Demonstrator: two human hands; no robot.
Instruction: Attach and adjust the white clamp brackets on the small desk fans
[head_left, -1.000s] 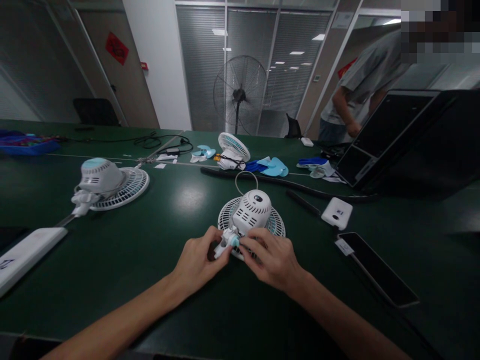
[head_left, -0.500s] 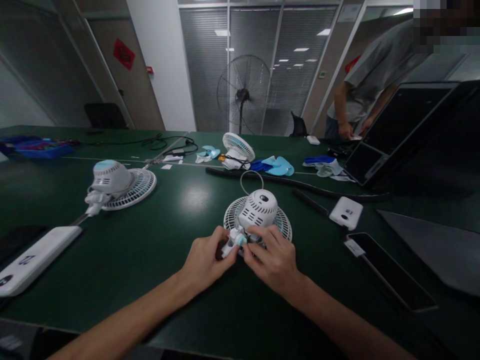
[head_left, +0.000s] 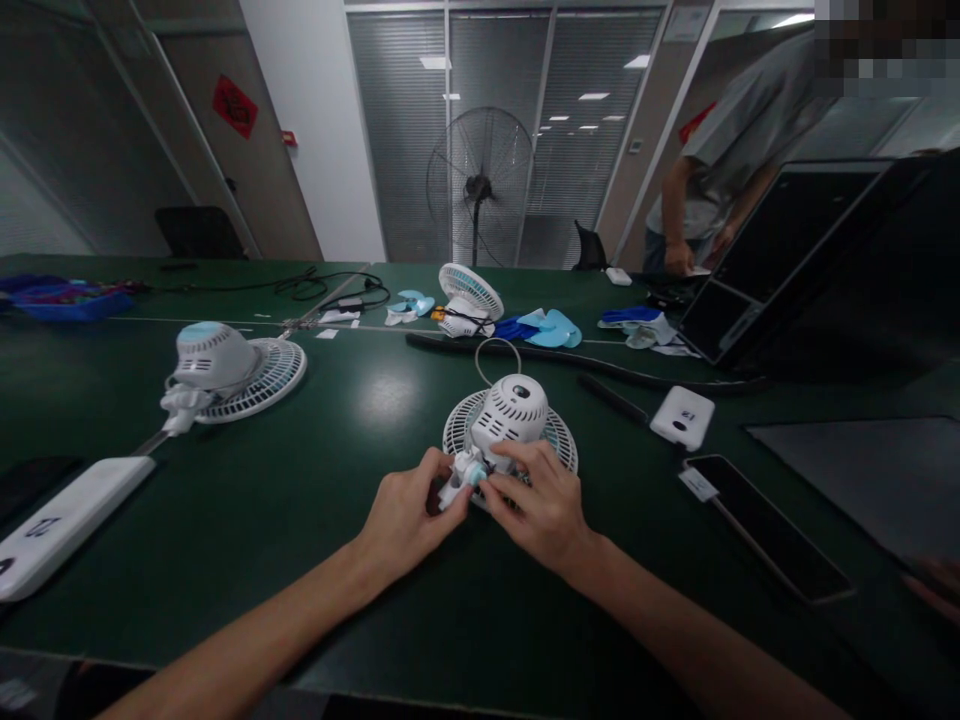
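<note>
A small white fan [head_left: 511, 405] lies grille-down on the green table, its motor housing up and a thin cable looping behind it. At its near side is a white joint [head_left: 466, 468] with a light blue knob [head_left: 475, 474]. My left hand [head_left: 411, 508] pinches the joint from the left. My right hand [head_left: 541, 500] has its thumb and fingers closed at the blue knob, with the other fingers beside the housing. The fingertips partly cover the joint.
Left stands another fan [head_left: 216, 358] with a long white base [head_left: 71, 520]. Right are a white power bank [head_left: 682, 418], a phone [head_left: 769, 525] and a grey panel [head_left: 870, 480]. Behind lie a black strip [head_left: 570, 362] and a third fan [head_left: 469, 302]. A person [head_left: 712, 180] stands beyond.
The whole view has shifted slightly. Both hands remain at the joint, with small finger movement around the blue knob. Part of a hand now shows at the far right edge.
</note>
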